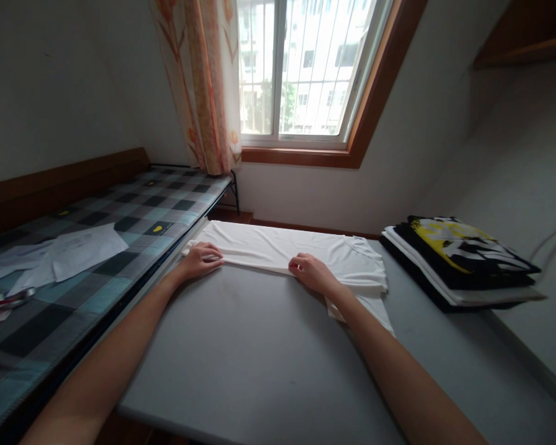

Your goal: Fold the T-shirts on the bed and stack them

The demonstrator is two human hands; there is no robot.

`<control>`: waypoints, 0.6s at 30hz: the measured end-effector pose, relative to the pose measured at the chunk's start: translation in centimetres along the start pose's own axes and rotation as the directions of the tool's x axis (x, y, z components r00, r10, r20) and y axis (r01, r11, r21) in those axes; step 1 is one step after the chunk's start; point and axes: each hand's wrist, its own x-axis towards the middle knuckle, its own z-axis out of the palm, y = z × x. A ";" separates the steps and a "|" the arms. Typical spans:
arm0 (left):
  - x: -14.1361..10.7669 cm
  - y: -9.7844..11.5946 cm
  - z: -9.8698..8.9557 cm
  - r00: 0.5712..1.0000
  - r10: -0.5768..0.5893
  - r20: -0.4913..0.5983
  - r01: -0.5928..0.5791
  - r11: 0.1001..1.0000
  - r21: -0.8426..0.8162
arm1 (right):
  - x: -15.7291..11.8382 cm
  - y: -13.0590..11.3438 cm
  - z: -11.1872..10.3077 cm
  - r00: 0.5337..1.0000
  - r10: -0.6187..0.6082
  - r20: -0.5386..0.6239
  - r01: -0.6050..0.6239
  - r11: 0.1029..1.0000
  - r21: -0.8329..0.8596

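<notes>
A white shirt [259, 246] lies across the far part of the grey table [259, 346], folded into a long strip, with a sleeve spread toward me at its right end. My left hand [202, 259] rests on the near left corner of the cloth, its fingers bent and close together. At the middle of the near edge, my right hand [309, 271] pinches the fabric between thumb and fingers. Part of the sleeve is hidden behind my right forearm.
A stack of folded clothes [463, 259] sits on the table's right side. Left of the table is a bed with a checked cover [167, 207] and papers [90, 250]. A window [301, 68] and a curtain [208, 86] are beyond.
</notes>
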 end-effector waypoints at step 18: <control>0.8 0.8 1.3 0.993 0.073 -0.093 -0.030 0.918 0.395 | 0.3 0.1 1.8 0.973 0.177 -0.149 -0.197 0.971 -0.137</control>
